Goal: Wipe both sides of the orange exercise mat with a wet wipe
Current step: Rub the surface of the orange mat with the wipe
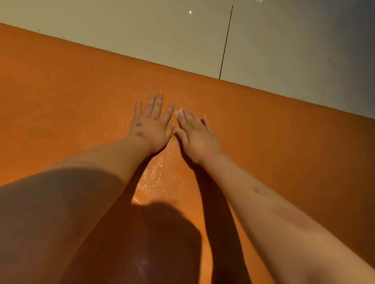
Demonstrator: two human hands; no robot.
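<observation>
Wipe (179, 113) under right hand (196, 138)

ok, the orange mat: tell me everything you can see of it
The orange mat lies flat on pale floor tiles and fills most of the view; its far edge runs diagonally. The surface looks finely grained, like foam. A glistening wet patch shows between the forearms. The left hand rests flat on it, fingers spread; the right hand presses a white wipe, peeking out at its fingertips, against it. Arm shadows fall across the near part.
</observation>
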